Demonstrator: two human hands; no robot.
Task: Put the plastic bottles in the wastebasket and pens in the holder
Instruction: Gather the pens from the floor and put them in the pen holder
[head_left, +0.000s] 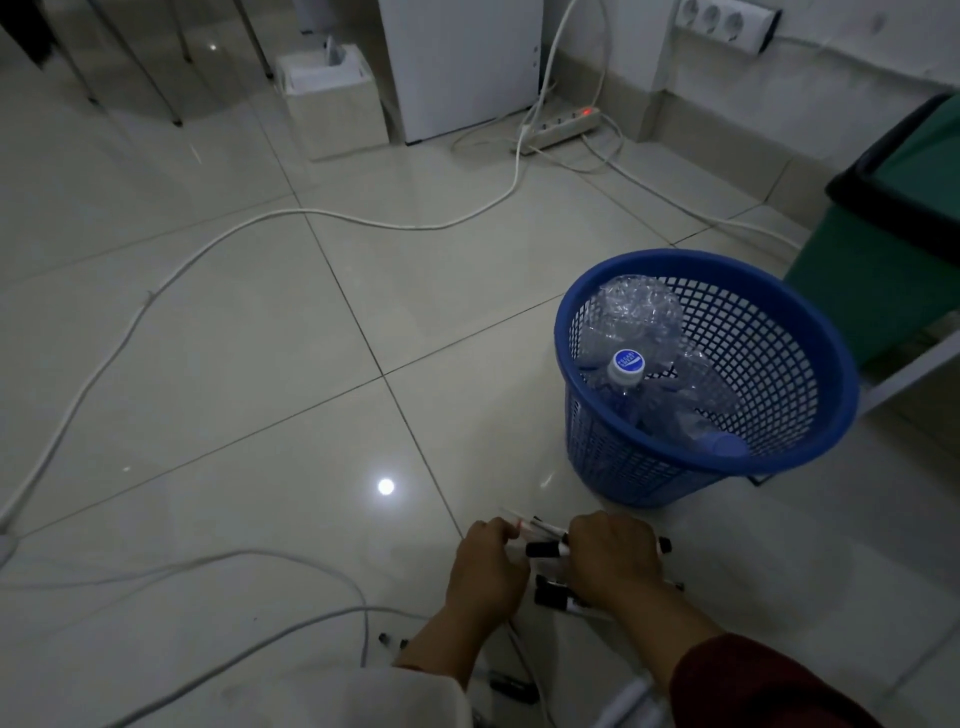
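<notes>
Plastic bottles (644, 358), crushed and clear, are seen inside the blue wastebasket (810, 415) on the tiled floor (260, 364). A bunch of pens (545, 548) is gripped w/ both hands near the basket's base: left hand (485, 569) and right hand (613, 564) are curled round them, w/ more pens lying just below.

Both hands low on floor, left hand (485, 564) and right hand (613, 564) side by side, curled over a cluster of pens (545, 549) between and under them. Wastebasket (826, 364) stands beyond and right of the grip, plastic bottles (639, 353) inside. Cable (156, 291) trails far left. Power strip (563, 127) far behind, by wall.
</notes>
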